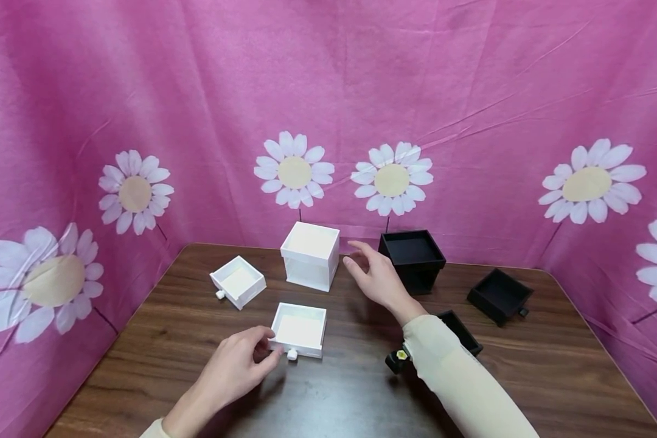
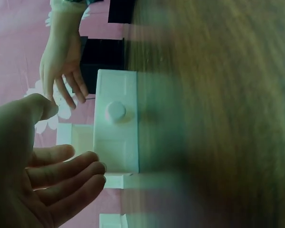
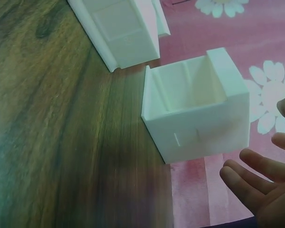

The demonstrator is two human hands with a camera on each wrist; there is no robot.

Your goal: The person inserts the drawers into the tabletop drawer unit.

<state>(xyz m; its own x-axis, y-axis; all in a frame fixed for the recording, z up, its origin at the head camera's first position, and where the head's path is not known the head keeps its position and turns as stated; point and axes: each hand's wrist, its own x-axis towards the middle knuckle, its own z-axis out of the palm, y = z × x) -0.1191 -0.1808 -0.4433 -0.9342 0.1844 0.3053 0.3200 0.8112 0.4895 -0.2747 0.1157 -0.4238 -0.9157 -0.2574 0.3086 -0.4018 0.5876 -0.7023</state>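
1. Head view. The white drawer sits near the centre of the bench, its floor uppermost and its knob to the near side. The left grip lies at its near left corner, fingers loosely bent and clasping nothing; whether the fingertips make contact cannot be told. The white box stands upright beyond the drawer. The right grip, thumb and forefinger spread, hangs between it and the black box, with nothing in its grasp. To the left lies the left white drawer; to the right, the right black drawer. The near black drawer is partly covered by the right sleeve. A pink cloth with daisies hangs at the far side.

2. Left wrist view. The white drawer presents its knobbed near face, the white box showing partly behind it. The left grip is well spread between thumb and fingers, holding nothing.

3. Right wrist view. The white box shows a hollow near side and a plain right wall. The right grip, fingers parted and slightly bent, is just beside that wall, bare of any object.
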